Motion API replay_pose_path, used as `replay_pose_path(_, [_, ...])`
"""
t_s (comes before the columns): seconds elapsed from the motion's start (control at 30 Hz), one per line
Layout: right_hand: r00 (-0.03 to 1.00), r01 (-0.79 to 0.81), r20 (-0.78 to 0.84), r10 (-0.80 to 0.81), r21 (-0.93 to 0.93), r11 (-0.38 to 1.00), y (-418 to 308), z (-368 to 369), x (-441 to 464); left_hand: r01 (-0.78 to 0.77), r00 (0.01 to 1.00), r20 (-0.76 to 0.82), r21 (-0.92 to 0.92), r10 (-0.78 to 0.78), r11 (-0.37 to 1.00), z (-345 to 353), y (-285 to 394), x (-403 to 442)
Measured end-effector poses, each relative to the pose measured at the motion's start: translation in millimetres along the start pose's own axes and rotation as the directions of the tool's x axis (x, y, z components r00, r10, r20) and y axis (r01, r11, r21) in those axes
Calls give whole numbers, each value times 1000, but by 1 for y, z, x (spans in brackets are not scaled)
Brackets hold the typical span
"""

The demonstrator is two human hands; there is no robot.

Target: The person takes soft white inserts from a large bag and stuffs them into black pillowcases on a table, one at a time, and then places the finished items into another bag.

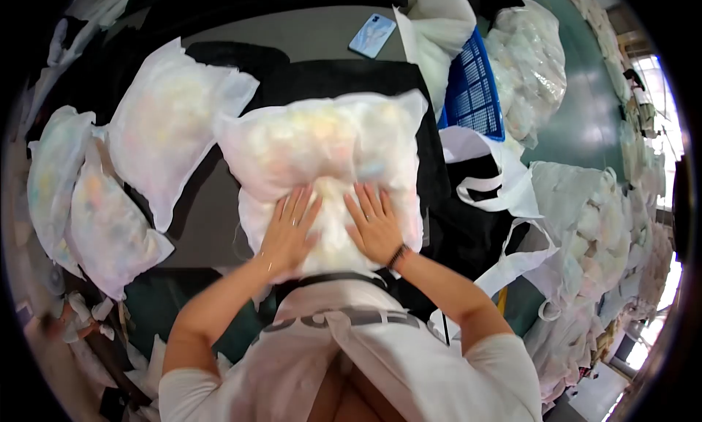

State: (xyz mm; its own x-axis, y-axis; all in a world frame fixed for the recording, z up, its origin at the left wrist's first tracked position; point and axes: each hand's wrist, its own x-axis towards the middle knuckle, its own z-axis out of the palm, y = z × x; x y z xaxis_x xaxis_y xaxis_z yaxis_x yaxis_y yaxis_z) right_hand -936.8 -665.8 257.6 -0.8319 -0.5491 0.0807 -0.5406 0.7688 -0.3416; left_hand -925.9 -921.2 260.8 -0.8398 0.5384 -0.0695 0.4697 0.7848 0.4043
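Left hand [290,230], right hand [376,228]: flat, gripping nothing | on white stuffed pillow [307,140] | better to press evenly, palms level

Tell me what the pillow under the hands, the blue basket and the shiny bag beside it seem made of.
Pillow: thin, matte white fabric, possibly nonwoven; soft creases and coloured filling showing through suggest it. The filling's material is unclear.
Blue basket: likely moulded plastic; its wall is a regular open grid.
Shiny bag: probably clear plastic film, glossy, with wrinkled highlights.
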Motion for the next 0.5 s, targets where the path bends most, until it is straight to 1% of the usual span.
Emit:
replay_pose_path(0.03, [1000,-23,-17,22,-32,999,-3,9,16,41,992,-117,45,-36,998,8,-6,20])
replay_pose_path(0.07, [998,-36,-53,32,-79,996,2,13,39,46,991,-130,56,-38,997,9,-13,39])
replay_pose_path(0.1, [993,-16,-114,9,-64,998,8,9,57,20,977,-214,49,-9,999,4,-20,55])
replay_pose_path(0.13, [992,-9,-128,1,-63,998,15,1,71,-7,957,-289,44,20,999,-3,-24,62])
replay_pose_path(0.17, [998,18,-59,-15,52,998,23,-10,83,-4,956,-291,55,20,998,-14,-26,63])
replay_pose_path(0.2, [999,43,6,-44,163,986,27,-22,95,-9,981,-191,-154,-21,988,-32,-26,65])
replay_pose_path(0.23, [998,55,-7,-54,163,985,19,-46,108,6,996,-83,-357,-38,934,-53,-24,68])
replay_pose_path(0.27, [971,67,-238,-33,136,988,5,-79,121,7,996,-84,-346,-38,938,-83,-17,71])
replay_pose_path(0.3, [890,69,-456,-12,108,992,-5,-101,129,-11,943,-329,-206,-58,979,-117,-3,76])
replay_pose_path(0.33, [831,58,-556,-15,60,997,-8,-109,135,3,828,-560,-59,-36,998,-135,7,83])
replay_pose_path(0.37, [884,40,-465,-50,-31,999,-4,-97,142,148,777,-610,-66,-157,987,-129,8,93])
replay_pose_path(0.4, [929,28,-362,-71,-123,992,5,-63,142,147,774,-615,-60,-152,987,-97,-8,96])
replay_pose_path(0.43, [985,69,-154,-82,-88,994,43,20,139,149,863,-493,50,-105,988,-45,-31,99])
replay_pose_path(0.47, [982,79,-161,-94,-96,992,47,32,138,138,929,-364,159,-72,978,-13,-47,103])
replay_pose_path(0.5, [985,45,-159,-69,-152,987,47,33,150,213,936,-322,200,-141,956,-19,-48,118])
